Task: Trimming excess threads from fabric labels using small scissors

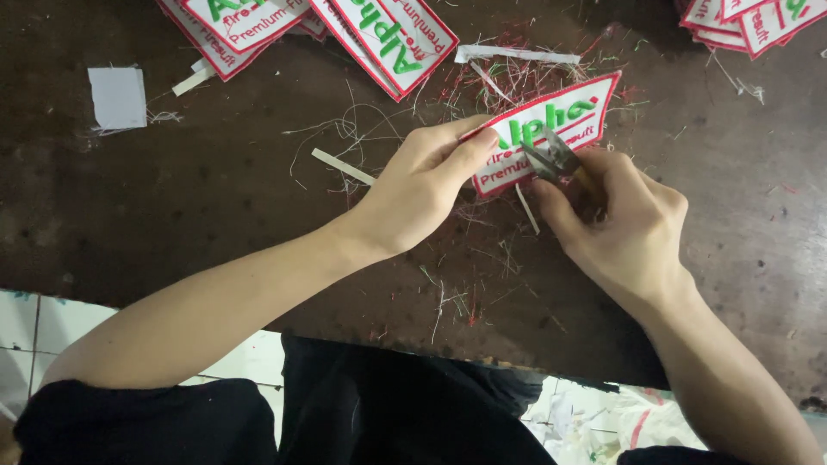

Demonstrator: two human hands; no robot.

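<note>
My left hand (422, 185) pinches the left end of a white embroidered patch (564, 116) with a red border and green and red lettering, holding it just above the dark table. My right hand (616, 220) grips small metal thread snips (551, 159), whose blades rest at the patch's lower edge. The snips' handle is hidden inside my fingers. Both hands meet over the middle of the table.
Stacks of the same patches lie at the top left (250, 26), top middle (388, 39) and top right (749, 21). Loose red, green and white thread clippings (508, 77) litter the dark tabletop (172, 198). A white fabric scrap (118, 97) lies at the left.
</note>
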